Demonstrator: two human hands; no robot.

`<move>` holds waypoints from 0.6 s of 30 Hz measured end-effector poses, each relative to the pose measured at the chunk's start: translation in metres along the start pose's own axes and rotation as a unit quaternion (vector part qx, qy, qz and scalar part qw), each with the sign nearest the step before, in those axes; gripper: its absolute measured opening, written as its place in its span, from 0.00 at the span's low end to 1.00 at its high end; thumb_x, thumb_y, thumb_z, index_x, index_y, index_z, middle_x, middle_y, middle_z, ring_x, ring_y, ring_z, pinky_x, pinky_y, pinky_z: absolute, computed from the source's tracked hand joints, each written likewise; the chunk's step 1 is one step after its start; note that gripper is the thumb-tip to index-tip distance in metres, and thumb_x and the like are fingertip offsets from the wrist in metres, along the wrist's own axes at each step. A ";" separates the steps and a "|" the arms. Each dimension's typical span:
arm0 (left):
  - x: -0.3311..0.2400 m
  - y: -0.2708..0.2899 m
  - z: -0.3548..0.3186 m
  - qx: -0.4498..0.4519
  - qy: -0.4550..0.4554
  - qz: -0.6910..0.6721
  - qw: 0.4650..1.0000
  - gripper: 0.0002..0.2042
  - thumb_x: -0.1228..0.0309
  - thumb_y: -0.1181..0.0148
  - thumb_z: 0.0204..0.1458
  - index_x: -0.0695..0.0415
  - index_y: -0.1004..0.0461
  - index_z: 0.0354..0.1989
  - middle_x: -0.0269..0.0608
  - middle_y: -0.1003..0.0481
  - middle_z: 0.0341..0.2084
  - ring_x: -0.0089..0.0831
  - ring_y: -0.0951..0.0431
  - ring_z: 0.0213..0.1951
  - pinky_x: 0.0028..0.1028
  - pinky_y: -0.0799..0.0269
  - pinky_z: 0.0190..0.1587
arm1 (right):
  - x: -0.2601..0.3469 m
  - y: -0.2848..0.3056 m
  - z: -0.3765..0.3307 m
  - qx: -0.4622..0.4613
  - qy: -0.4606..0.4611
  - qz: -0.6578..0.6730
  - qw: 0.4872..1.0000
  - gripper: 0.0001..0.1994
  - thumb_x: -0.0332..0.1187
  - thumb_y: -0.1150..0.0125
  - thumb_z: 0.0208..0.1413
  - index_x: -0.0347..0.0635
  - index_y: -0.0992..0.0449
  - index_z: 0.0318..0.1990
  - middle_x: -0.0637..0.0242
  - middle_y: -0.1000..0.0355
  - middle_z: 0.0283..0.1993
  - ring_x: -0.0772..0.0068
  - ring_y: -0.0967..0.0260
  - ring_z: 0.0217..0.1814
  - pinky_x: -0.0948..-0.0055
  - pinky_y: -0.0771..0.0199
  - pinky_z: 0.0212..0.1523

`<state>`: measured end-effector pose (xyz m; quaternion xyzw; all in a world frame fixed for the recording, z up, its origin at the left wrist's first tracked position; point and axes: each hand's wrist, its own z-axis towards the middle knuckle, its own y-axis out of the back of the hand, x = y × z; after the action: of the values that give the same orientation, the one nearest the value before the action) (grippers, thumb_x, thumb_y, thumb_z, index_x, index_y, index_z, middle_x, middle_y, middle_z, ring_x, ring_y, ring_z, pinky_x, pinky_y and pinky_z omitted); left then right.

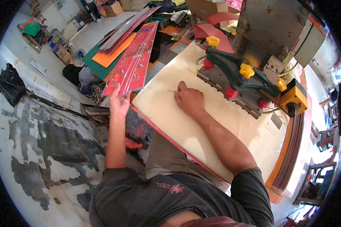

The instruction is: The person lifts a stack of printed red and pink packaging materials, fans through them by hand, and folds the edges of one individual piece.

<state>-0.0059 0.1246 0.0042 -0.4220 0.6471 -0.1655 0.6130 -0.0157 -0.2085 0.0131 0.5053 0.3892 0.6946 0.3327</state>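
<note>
My left hand (119,103) grips the near edge of a red printed sheet (134,62) with glossy, see-through packing on it. That sheet is held tilted at the left of the worktable, beside an orange sheet (111,53) and a stack of thin sheets (127,32). On the cream-coloured board (159,102) that covers the table rests my right hand (191,100), its fingers curled closed. The inside of that hand is hidden, so anything in it cannot be made out. Just beyond it stands a pressing machine with a dark green bar (235,70).
Yellow knobs (246,70) and red posts top the machine's metal bar. A yellow control box (294,99) with a black knob stands at its right end. Stacked boards (290,155) line the table's right side. A black plastic bag (9,85) hangs at far left.
</note>
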 end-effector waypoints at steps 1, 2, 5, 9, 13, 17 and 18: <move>0.012 0.000 -0.012 -0.005 0.001 -0.006 1.000 0.15 0.68 0.35 0.66 0.58 0.23 0.58 0.40 0.16 0.48 0.29 0.15 0.43 0.39 0.17 0.59 | -0.002 0.001 -0.001 0.000 -0.002 0.014 1.000 0.14 0.46 0.42 0.68 0.45 0.30 0.48 0.53 0.19 0.31 0.47 0.18 0.35 0.46 0.19 0.40; 0.020 -0.003 -0.024 -0.004 0.000 -0.014 1.000 0.16 0.68 0.35 0.66 0.58 0.24 0.59 0.40 0.16 0.48 0.29 0.15 0.44 0.39 0.17 0.58 | -0.003 0.003 -0.001 -0.001 -0.003 0.027 1.000 0.15 0.47 0.42 0.69 0.45 0.29 0.47 0.54 0.19 0.32 0.47 0.18 0.35 0.46 0.19 0.41; 0.041 -0.012 -0.063 0.000 -0.012 -0.027 1.000 0.17 0.67 0.36 0.67 0.58 0.25 0.62 0.39 0.16 0.49 0.29 0.15 0.45 0.39 0.17 0.56 | -0.007 0.000 0.000 -0.014 0.013 0.077 0.997 0.17 0.50 0.43 0.71 0.44 0.25 0.45 0.55 0.18 0.32 0.47 0.18 0.36 0.46 0.19 0.41; 0.063 -0.016 -0.105 0.010 -0.037 -0.017 0.999 0.17 0.66 0.39 0.69 0.58 0.25 0.62 0.38 0.16 0.51 0.29 0.15 0.48 0.40 0.17 0.56 | -0.003 0.003 -0.002 -0.026 0.026 0.150 0.988 0.20 0.51 0.46 0.73 0.43 0.23 0.43 0.54 0.19 0.32 0.45 0.18 0.36 0.46 0.20 0.41; 0.078 -0.020 -0.139 -0.006 -0.051 -0.004 0.999 0.16 0.66 0.39 0.69 0.57 0.24 0.62 0.36 0.18 0.54 0.30 0.16 0.51 0.41 0.18 0.56 | -0.005 -0.004 0.000 -0.052 0.041 0.209 0.976 0.22 0.53 0.49 0.75 0.42 0.22 0.44 0.54 0.19 0.31 0.46 0.19 0.35 0.48 0.21 0.41; 0.093 -0.021 -0.169 0.006 -0.047 -0.007 0.999 0.15 0.67 0.40 0.69 0.56 0.24 0.61 0.37 0.19 0.56 0.31 0.17 0.54 0.42 0.19 0.58 | -0.013 -0.007 0.005 0.004 0.017 0.372 0.928 0.25 0.56 0.53 0.76 0.43 0.20 0.48 0.56 0.18 0.34 0.53 0.18 0.37 0.51 0.21 0.42; 0.096 -0.021 -0.175 0.013 -0.044 -0.009 0.999 0.15 0.67 0.40 0.69 0.56 0.24 0.62 0.38 0.19 0.56 0.32 0.17 0.54 0.43 0.19 0.58 | -0.015 -0.008 0.007 0.022 0.003 0.420 0.907 0.25 0.57 0.54 0.76 0.44 0.20 0.49 0.58 0.18 0.36 0.56 0.18 0.38 0.51 0.21 0.42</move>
<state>-0.1521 -0.0129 -0.0094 -0.4261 0.6137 -0.1608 0.6449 -0.0043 -0.2157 0.0007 0.6270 0.1576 0.7629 -0.0022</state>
